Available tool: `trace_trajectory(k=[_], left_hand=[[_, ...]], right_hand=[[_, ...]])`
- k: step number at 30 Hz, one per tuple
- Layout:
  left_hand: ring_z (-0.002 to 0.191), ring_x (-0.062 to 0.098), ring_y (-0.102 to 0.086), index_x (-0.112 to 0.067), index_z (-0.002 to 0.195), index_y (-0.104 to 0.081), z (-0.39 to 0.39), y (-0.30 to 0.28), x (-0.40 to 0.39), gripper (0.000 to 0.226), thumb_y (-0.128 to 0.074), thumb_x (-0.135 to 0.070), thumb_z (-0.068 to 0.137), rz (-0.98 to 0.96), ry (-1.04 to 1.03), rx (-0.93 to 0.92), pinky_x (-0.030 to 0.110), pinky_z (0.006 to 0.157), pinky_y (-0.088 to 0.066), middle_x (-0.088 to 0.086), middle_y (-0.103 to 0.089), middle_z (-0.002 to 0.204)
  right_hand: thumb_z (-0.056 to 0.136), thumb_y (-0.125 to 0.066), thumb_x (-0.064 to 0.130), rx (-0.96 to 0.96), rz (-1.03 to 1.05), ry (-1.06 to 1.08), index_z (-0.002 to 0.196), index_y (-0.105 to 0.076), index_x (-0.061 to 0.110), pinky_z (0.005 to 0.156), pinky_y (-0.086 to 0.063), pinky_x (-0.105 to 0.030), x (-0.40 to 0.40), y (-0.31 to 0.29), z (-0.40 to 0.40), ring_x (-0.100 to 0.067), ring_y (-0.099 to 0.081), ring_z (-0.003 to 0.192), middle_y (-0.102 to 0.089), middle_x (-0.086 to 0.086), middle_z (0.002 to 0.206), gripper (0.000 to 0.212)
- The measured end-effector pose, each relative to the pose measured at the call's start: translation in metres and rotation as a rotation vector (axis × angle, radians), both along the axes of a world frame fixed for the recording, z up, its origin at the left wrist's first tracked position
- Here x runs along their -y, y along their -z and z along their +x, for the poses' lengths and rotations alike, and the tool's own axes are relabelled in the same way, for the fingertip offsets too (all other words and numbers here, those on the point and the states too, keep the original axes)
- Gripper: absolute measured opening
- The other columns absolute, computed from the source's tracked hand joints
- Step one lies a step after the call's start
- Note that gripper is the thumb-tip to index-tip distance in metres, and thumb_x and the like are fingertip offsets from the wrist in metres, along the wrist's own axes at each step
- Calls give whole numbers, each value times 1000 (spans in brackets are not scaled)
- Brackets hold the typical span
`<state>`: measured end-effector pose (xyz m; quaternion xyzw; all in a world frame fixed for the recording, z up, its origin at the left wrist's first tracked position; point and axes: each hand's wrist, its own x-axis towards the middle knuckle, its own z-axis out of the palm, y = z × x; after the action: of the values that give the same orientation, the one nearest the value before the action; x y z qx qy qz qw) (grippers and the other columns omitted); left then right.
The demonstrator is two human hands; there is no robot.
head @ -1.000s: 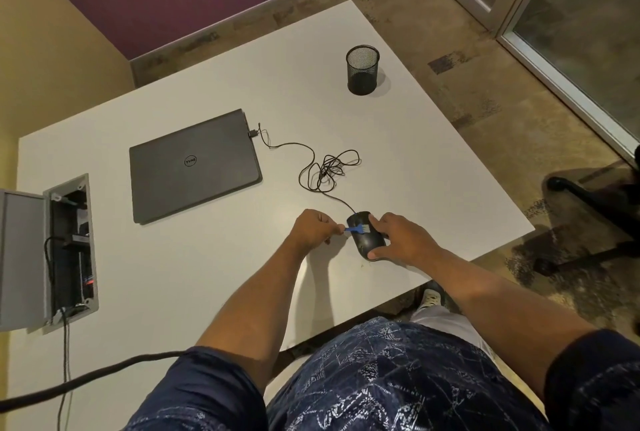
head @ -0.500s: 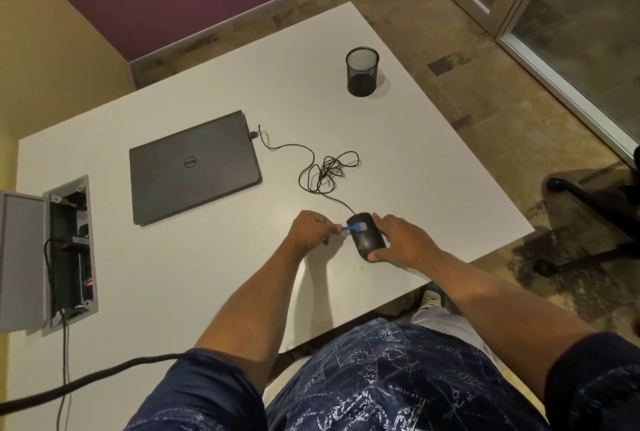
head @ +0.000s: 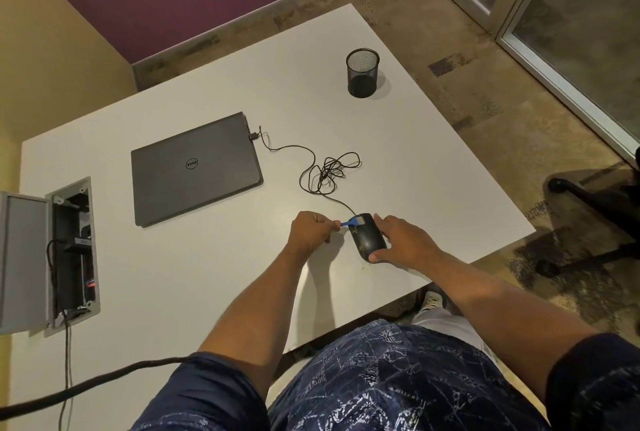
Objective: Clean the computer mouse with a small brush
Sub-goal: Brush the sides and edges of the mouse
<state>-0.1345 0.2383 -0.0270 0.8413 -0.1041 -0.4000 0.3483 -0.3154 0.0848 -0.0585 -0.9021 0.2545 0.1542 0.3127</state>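
Observation:
A black wired computer mouse point(head: 367, 237) lies on the white table point(head: 207, 257) near its front right edge. My right hand point(head: 403, 242) grips it from the right, thumb at its near end and fingers along its far side. My left hand point(head: 310, 231) pinches the handle of a small blue brush point(head: 350, 222), whose pale bristles touch the front left top of the mouse. The mouse's black cable point(head: 325, 171) runs in a loose tangle to a closed grey laptop point(head: 195, 167).
A black mesh pen cup point(head: 362, 72) stands at the far right of the table. An open cable box point(head: 71, 254) is set into the table at the left, with a thick black cable point(head: 86, 382) trailing toward me. An office chair base point(head: 595, 223) stands on the floor at right.
The brush tip has shifted slightly toward the front top of the mouse. Both hands and the mouse stay in nearly the same place.

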Motion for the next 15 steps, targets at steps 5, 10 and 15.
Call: trace_trajectory(k=[5, 10, 15], left_hand=[[61, 17, -58, -3, 81, -81, 4, 2, -4, 21, -80, -23, 85, 1, -142, -15, 23, 62, -47, 7, -68, 60], [49, 13, -55, 3, 84, -79, 0, -1, -11, 25, -84, -21, 83, 45, -61, -168, 17, 43, -37, 6, -65, 62], [59, 20, -57, -2, 75, -73, 6, 2, -18, 23, -80, -22, 84, 198, -67, -80, 24, 60, -45, 10, -66, 66]], right_hand=[[74, -76, 60, -3, -6, -1, 159, -22, 23, 89, -50, -35, 0, -1, 0, -20, -56, 117, -55, -1, 135, 106], [73, -76, 60, 13, 0, 16, 156, -26, 27, 78, -44, -29, -1, 0, -1, -16, -56, 106, -59, 0, 128, 102], [74, -76, 61, 10, 13, 10, 158, -25, 25, 83, -48, -31, -1, 1, -1, -19, -56, 110, -57, 0, 129, 104]])
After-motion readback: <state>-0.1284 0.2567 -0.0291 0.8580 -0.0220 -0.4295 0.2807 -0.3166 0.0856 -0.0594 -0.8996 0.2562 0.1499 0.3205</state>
